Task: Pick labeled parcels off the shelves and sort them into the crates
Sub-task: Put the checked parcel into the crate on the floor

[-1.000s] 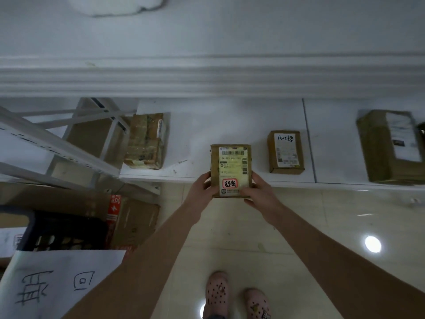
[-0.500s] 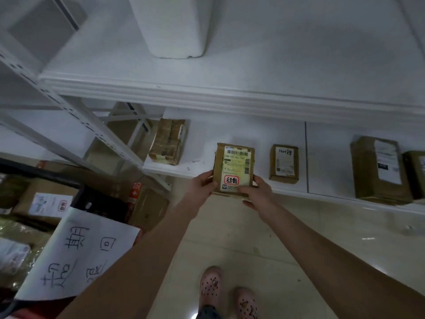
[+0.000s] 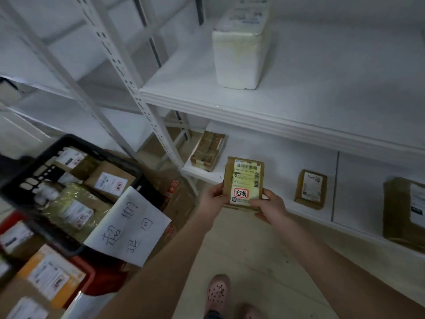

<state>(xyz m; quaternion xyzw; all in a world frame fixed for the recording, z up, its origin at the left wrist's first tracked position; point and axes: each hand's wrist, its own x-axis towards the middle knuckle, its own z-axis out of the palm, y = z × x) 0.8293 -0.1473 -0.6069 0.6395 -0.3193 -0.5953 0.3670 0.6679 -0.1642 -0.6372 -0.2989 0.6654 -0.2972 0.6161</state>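
I hold a small brown parcel [image 3: 244, 180] with a yellowish label and a red stamp, in front of the lower shelf's edge. My left hand [image 3: 212, 198] grips its lower left side and my right hand [image 3: 271, 207] its lower right corner. A black crate [image 3: 27, 178] at the left holds several labeled parcels, with a handwritten paper sign [image 3: 130, 224] hanging on its rim. Below it a red crate [image 3: 88, 276] holds more parcels. On the lower shelf [image 3: 285, 157] lie a taped parcel [image 3: 208, 150], a small labeled box [image 3: 311, 189] and a bigger box [image 3: 404, 212].
A white foam box [image 3: 240, 47] stands on the upper shelf. White perforated uprights [image 3: 128, 84] rise between crate and shelves. Cardboard boxes [image 3: 178, 199] sit on the floor under the rack. My feet in pink clogs [image 3: 217, 293] stand on the beige tiled floor.
The view has swung up and to the left, bringing the crates and upper shelf into sight. Both hands still hold the parcel, now shifted slightly right of the shelf corner.
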